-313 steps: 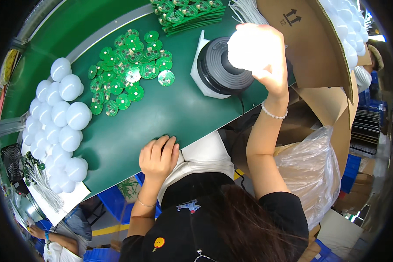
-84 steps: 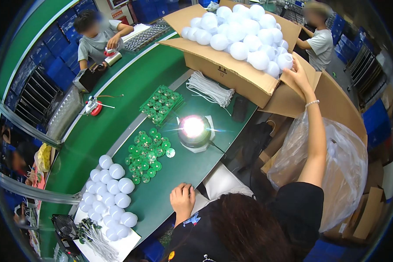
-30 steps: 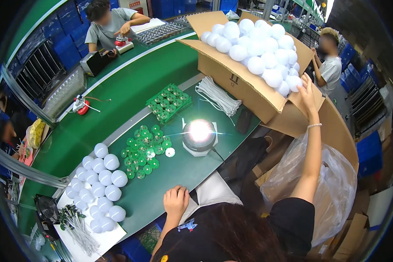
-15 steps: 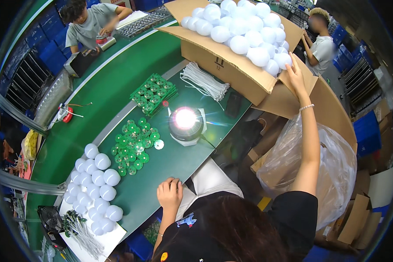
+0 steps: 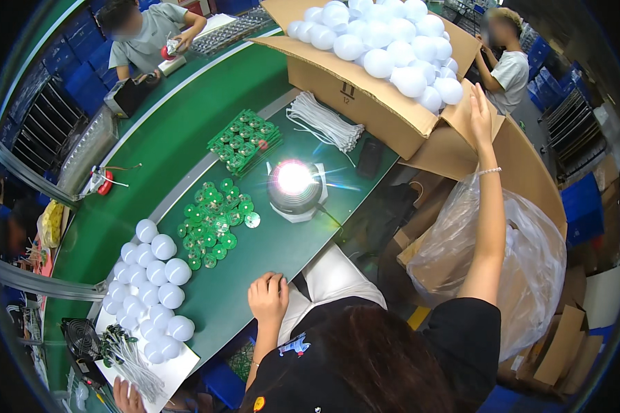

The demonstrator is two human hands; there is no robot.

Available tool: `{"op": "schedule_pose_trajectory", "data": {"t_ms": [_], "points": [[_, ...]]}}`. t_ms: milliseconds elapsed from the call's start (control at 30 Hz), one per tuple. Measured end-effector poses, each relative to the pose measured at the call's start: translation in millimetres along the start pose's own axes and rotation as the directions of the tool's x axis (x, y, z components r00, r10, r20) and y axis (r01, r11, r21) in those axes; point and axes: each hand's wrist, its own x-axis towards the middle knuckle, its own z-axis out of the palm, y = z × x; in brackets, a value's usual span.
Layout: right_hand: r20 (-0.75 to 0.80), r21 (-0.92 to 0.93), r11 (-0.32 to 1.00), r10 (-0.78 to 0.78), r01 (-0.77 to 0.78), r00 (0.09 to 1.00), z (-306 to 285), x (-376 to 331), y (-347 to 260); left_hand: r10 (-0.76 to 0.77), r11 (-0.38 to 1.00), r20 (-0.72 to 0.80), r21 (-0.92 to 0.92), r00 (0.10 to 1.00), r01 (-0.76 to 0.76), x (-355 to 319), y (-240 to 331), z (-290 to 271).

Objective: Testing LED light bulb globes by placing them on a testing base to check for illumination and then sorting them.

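My right hand is raised at the right side of the cardboard box, by its flap. Its fingers are stretched out and nothing shows in them. White bulb covers are heaped in the top of the box, just left of that hand. My left hand rests at the near edge of the green table, fingers loosely bent and holding nothing. Farther up the table, a round lamp-like device glows brightly. Left of it lie loose round green circuit boards.
Stacked green board panels and a bundle of white ties lie farther back. More white bulb covers stand at the left, above another person's hand. A clear plastic bag hangs at right. Two co-workers sit beyond.
My right hand has come away from the bulb covers, a little to the right. Another person's hand has appeared at the lower left. The far-left co-worker has lifted a red-and-white item.
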Motion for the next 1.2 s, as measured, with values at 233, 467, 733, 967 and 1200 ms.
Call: {"op": "schedule_pose_trajectory", "data": {"t_ms": [233, 467, 733, 967, 1200], "points": [[0.119, -0.301, 0.938, -0.143, 0.173, 0.983, 15, -16, -20, -0.002, 1.000, 0.021, 0.002, 1.000, 0.001, 1, 0, -1], [0.181, -0.183, 0.964, -0.161, 0.194, 0.970, 9, -21, -23, -0.007, 1.000, 0.012, 0.000, 1.000, 0.007, 0, 0, 0], [0.118, -0.413, 0.884, -0.185, 0.218, 0.976, -96, -66, -60, -0.025, 1.000, 0.019, -0.007, 1.000, 0.025, -2, 1, -1], [0.166, -0.498, 0.819, 0.413, -0.285, 0.895, -260, -156, -43, -0.042, 0.998, 0.064, -0.039, 0.997, 0.045, 1, 2, -4], [0.326, -0.657, 0.489, 0.871, -0.574, 0.368, -303, -205, 14, -0.045, 0.998, 0.083, -0.031, 0.996, 0.048, 6, 6, -5]]}}
